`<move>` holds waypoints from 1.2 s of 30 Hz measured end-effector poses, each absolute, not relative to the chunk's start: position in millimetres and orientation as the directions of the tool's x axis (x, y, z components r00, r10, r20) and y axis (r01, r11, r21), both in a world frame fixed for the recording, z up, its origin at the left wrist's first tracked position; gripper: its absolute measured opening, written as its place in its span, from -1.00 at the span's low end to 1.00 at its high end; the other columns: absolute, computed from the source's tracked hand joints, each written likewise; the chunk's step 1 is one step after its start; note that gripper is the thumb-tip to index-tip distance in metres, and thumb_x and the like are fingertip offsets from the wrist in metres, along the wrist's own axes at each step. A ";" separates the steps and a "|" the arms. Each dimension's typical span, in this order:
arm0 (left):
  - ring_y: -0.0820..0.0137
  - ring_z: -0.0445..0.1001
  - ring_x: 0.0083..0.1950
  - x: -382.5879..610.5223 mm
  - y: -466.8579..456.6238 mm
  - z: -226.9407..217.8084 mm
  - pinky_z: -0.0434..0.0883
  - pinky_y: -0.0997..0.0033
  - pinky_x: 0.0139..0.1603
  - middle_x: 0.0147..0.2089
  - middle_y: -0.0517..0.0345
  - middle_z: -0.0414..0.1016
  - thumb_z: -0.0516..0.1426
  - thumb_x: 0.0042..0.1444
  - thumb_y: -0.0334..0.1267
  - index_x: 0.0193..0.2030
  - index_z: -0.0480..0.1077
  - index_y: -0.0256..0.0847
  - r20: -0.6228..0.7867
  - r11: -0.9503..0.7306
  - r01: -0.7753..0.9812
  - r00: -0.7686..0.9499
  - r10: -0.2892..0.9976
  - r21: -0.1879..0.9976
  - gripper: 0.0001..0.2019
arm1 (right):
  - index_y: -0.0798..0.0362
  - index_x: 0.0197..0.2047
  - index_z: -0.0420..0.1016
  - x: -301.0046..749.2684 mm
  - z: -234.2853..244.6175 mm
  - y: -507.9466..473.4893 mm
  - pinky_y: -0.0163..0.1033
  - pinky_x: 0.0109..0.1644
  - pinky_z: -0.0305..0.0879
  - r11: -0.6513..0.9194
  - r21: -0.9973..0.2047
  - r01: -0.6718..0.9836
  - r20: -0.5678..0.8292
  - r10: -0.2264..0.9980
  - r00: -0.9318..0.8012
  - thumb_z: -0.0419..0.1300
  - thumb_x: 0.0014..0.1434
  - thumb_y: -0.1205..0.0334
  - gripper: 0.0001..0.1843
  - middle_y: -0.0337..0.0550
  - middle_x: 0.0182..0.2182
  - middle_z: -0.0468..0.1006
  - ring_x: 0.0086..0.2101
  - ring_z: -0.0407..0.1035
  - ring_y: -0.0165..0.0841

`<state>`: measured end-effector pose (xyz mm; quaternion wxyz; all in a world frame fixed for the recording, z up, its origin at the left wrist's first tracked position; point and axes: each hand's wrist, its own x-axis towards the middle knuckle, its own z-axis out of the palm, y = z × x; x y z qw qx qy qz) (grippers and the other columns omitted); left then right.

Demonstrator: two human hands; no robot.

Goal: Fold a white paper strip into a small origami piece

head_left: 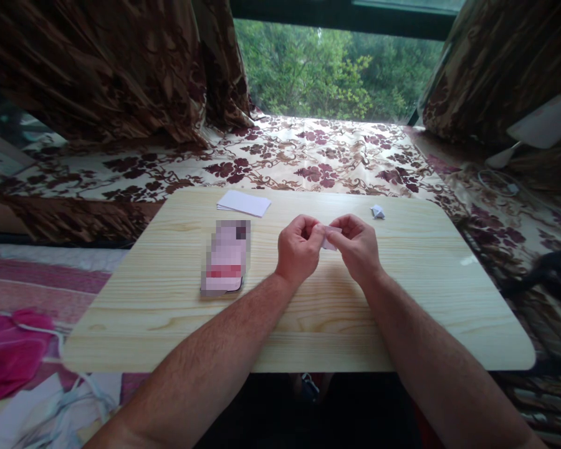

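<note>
Over the middle of the wooden table, both my hands pinch a small folded piece of white paper (331,239). My left hand (300,247) grips its left side between thumb and curled fingers. On the other side, my right hand (358,244) holds it with the thumb laid across the front. My fingers cover much of the paper, so its full shape is hidden. A small folded paper shape (377,212) sits on the table beyond my right hand. To the far left of my hands lies a short stack of white paper sheets (244,204).
A phone-like object (225,259), partly blurred out, lies on the light wooden table (159,312) left of my hands. Behind the table runs a ledge with floral cloth (322,153) below a window. A white lamp (542,121) stands at right; cables (81,393) lie at lower left.
</note>
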<state>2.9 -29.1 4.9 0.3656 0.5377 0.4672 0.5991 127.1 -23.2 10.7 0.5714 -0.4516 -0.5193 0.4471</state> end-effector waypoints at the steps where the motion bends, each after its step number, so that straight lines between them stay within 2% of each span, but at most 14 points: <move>1: 0.50 0.27 -0.51 3.0 -29.2 5.1 0.22 0.50 -0.50 -0.52 0.27 0.35 0.20 0.15 -0.14 -0.38 0.40 -0.21 0.300 -0.294 0.056 -0.150 0.942 0.954 -0.81 | 0.04 -0.41 0.46 126.8 9.6 -22.7 -0.29 -0.44 0.23 0.179 -0.983 -0.048 0.177 0.983 0.056 0.38 -0.06 0.21 -0.81 -0.28 -0.53 0.46 -0.51 0.31 -0.42; 4: 0.49 0.32 -0.50 3.5 -30.1 5.7 0.26 0.50 -0.48 -0.51 0.26 0.39 0.20 0.14 -0.14 -0.37 0.41 -0.20 0.301 -0.297 0.047 -0.140 0.943 0.954 -0.82 | 0.04 -0.43 0.45 126.2 8.3 -22.6 -0.28 -0.44 0.25 0.155 -0.986 -0.063 0.153 0.988 0.034 0.36 -0.04 0.21 -0.83 -0.30 -0.56 0.44 -0.52 0.32 -0.41; 10: 0.51 0.23 -0.50 3.3 -30.2 3.5 0.19 0.50 -0.50 -0.50 0.26 0.33 0.20 0.15 -0.14 -0.37 0.41 -0.20 0.323 -0.314 0.085 -0.122 0.939 0.945 -0.81 | 0.08 -0.50 0.48 126.6 11.5 -23.1 -0.33 -0.48 0.10 0.184 -0.982 -0.030 0.181 0.980 0.082 0.33 0.00 0.24 -0.86 -0.34 -0.60 0.37 -0.55 0.18 -0.49; 14: 0.52 0.21 -0.51 3.7 -29.3 2.4 0.17 0.51 -0.52 -0.52 0.29 0.29 0.20 0.16 -0.14 -0.38 0.40 -0.21 0.313 -0.308 0.060 -0.124 0.941 0.949 -0.80 | 0.08 -0.54 0.45 126.9 11.2 -22.7 -0.32 -0.50 0.06 0.198 -0.980 -0.006 0.196 0.974 0.111 0.27 0.07 0.19 -0.79 -0.35 -0.64 0.31 -0.57 0.13 -0.50; 21: 0.51 0.35 -0.50 5.4 -29.8 7.6 0.29 0.53 -0.50 -0.50 0.27 0.40 0.21 0.15 -0.14 -0.35 0.40 -0.22 0.255 -0.263 -0.022 -0.179 0.950 0.965 -0.81 | 0.06 -0.40 0.48 123.8 8.7 -23.6 -0.25 -0.39 0.42 0.083 -0.982 -0.168 0.085 0.996 -0.007 0.38 -0.08 0.23 -0.82 -0.30 -0.53 0.50 -0.51 0.37 -0.42; 36: 0.51 0.30 -0.48 3.3 -27.9 3.9 0.26 0.52 -0.47 -0.48 0.26 0.37 0.20 0.17 -0.10 -0.33 0.41 -0.22 0.300 -0.304 0.006 -0.169 0.939 0.953 -0.78 | 0.09 -0.46 0.50 126.1 7.0 -22.6 -0.28 -0.37 0.42 0.115 -0.984 -0.137 0.112 0.993 0.033 0.36 -0.07 0.28 -0.88 -0.29 -0.56 0.49 -0.52 0.35 -0.45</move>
